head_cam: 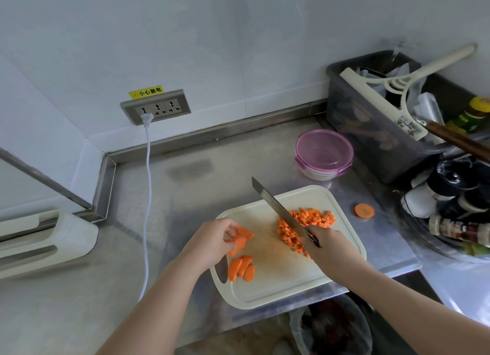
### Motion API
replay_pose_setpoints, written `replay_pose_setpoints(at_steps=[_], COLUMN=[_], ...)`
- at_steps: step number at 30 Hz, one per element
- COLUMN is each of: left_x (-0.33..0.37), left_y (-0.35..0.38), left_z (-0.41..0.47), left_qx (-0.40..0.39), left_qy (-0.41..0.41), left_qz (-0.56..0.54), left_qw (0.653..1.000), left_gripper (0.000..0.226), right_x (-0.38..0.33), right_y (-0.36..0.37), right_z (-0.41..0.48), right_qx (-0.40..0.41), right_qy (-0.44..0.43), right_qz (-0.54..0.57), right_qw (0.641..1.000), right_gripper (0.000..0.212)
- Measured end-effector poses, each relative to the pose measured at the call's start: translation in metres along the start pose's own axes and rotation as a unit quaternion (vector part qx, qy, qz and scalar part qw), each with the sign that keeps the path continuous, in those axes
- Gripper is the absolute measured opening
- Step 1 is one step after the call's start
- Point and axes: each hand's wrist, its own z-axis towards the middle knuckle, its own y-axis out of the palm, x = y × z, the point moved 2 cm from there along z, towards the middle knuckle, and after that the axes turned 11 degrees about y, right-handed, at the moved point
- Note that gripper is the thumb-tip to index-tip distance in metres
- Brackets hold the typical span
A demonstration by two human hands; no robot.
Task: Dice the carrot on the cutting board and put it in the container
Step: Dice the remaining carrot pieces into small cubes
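Observation:
A cream cutting board [267,291] lies on the steel counter. On its right part sits a pile of diced carrot [311,218]. My left hand [212,242] pinches a few carrot slices [242,238] at the board's left side. Three more slices [240,268] lie just below them. My right hand [324,246] grips the handle of a knife [275,206], whose blade points up and away over the dice. The round container [324,154] with a purple lid stands closed behind the board.
One carrot round [364,210] lies on the counter right of the board. A grey bin [376,121] with a squeegee and spice bottles [458,216] crowd the right. A white cable [147,195] runs from the wall socket [156,108]. A bin bag [331,328] hangs below the counter edge.

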Motion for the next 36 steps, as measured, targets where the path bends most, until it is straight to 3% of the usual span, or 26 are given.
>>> replay_pose_setpoints(at_steps=[5, 11, 18, 24, 27, 29, 31, 34, 36], left_x=[-0.001, -0.005, 0.004, 0.001, 0.000, 0.001, 0.008, 0.022, 0.027], left_y=[0.012, 0.019, 0.021, 0.023, 0.022, 0.018, 0.019, 0.040, 0.056], left_z=[0.005, -0.004, -0.012, -0.013, -0.010, -0.005, 0.002, 0.016, 0.023], left_qx=[-0.038, -0.022, 0.016, -0.005, -0.023, 0.036, 0.094, 0.079, 0.075], left_qy=[0.003, -0.021, 0.006, 0.005, -0.016, -0.040, -0.069, -0.128, -0.152], left_qz=[0.064, 0.074, 0.116, 0.185, 0.138, 0.065, -0.043, -0.159, -0.178], left_qw=[0.997, 0.997, 0.993, 0.983, 0.990, 0.996, 0.992, 0.976, 0.969], left_gripper=[0.021, 0.038, 0.036, 0.026, 0.019, 0.010, 0.012, 0.023, 0.025], right_x=[0.003, 0.008, 0.002, -0.001, -0.001, 0.000, 0.001, 0.004, 0.006], right_y=[-0.001, -0.001, 0.000, 0.001, 0.000, 0.000, 0.000, 0.007, 0.013], right_z=[-0.001, 0.002, 0.001, 0.002, 0.001, 0.001, -0.001, -0.004, -0.005], right_qx=[-0.001, 0.006, -0.007, -0.014, -0.013, -0.015, -0.024, -0.041, -0.045], right_qy=[0.005, 0.016, 0.011, 0.002, 0.002, 0.007, 0.014, 0.035, 0.041], right_qz=[-0.003, -0.003, -0.003, 0.013, 0.012, 0.018, 0.042, 0.097, 0.107], right_qw=[1.000, 1.000, 1.000, 1.000, 1.000, 1.000, 0.999, 0.994, 0.992], right_gripper=[0.033, 0.033, 0.034, 0.031, 0.032, 0.032, 0.030, 0.025, 0.022])
